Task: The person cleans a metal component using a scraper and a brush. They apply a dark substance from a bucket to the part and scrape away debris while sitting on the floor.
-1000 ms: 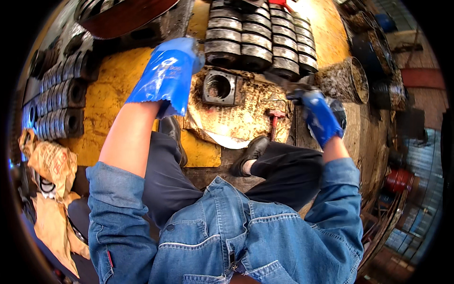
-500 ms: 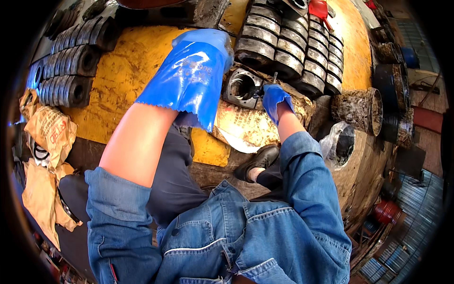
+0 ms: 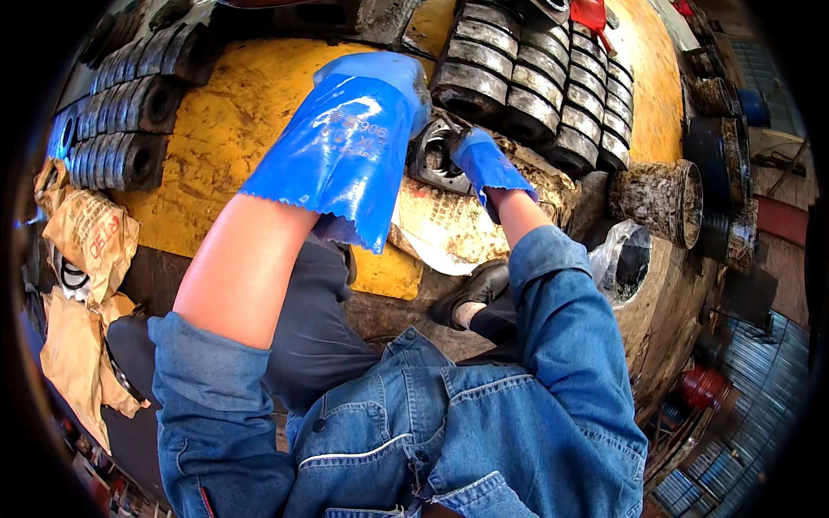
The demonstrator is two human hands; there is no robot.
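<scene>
A greasy metal block with a round bore point(image 3: 429, 161) lies on brown paper sacking point(image 3: 449, 226) in front of me. My left hand point(image 3: 380, 78), in a long blue rubber glove, is at the block's left far side. Its fingers are hidden behind the glove, so their grip does not show. My right hand point(image 3: 480, 155), in a blue glove, is at the right edge of the bore with fingers drawn together. What they hold, if anything, is covered by the hand.
Stacked dark metal blocks point(image 3: 535, 82) stand just beyond my right hand, with a red object point(image 3: 589, 14) on top. More blocks point(image 3: 117, 161) are lined up at the left on yellow board point(image 3: 233, 104). A grimy bucket point(image 3: 654, 200) and a plastic-wrapped container point(image 3: 623, 263) sit at the right.
My right hand has turned and shifted left over the bore's edge. The thin metal rod that showed beside it is now out of sight. My left hand has barely moved.
</scene>
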